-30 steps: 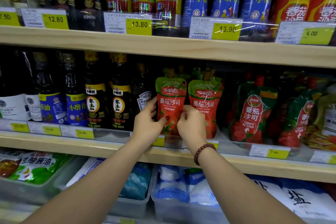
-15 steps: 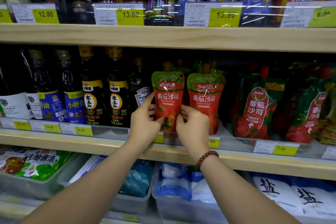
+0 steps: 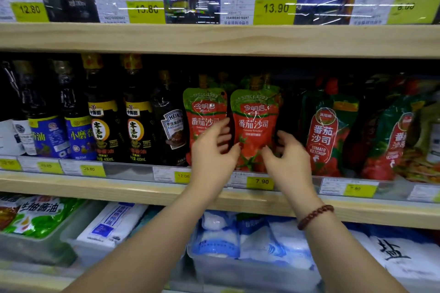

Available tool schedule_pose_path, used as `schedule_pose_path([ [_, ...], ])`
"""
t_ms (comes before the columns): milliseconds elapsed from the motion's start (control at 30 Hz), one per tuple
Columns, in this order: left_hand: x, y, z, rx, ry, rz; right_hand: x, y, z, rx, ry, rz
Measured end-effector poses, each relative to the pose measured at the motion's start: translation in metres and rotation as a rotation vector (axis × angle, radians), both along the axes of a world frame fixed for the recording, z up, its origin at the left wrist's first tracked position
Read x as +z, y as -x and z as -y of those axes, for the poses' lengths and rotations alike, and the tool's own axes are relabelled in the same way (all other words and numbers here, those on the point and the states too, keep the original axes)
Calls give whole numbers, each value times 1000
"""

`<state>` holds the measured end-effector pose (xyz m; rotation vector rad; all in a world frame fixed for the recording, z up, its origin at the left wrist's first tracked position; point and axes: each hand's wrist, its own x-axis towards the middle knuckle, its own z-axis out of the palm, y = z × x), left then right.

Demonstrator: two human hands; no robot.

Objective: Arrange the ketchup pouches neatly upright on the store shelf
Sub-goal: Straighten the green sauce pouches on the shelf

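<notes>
Two red-and-green ketchup pouches stand upright side by side on the middle shelf (image 3: 133, 192): the left pouch (image 3: 202, 109) and the right pouch (image 3: 256, 116). My left hand (image 3: 212, 157) is at the gap between them, thumb on the right pouch's lower left edge, fingers lying across the left pouch's right side. My right hand (image 3: 289, 162) grips the right pouch's lower right edge, thumb in front and fingers curled behind. Further ketchup pouches of another brand (image 3: 328, 131) lean at the right, less tidy.
Dark sauce bottles (image 3: 135, 126) and a Heinz bottle (image 3: 170, 123) crowd the shelf just left of the pouches. A clear rail with price tags (image 3: 260, 182) runs along the shelf front. Bins of salt bags (image 3: 250, 240) sit below, and bottles fill the upper shelf (image 3: 214, 38).
Both hands let go of the left pouch and shifted right to the right pouch. The camera moved closer to the shelf.
</notes>
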<state>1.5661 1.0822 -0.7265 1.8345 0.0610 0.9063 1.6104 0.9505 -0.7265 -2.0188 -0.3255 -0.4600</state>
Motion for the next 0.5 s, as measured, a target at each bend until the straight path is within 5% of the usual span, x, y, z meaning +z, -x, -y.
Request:
schedule_pose_path([
  [500, -5, -15, 14, 45, -95, -81, -1, 9, 5, 56, 92, 43],
])
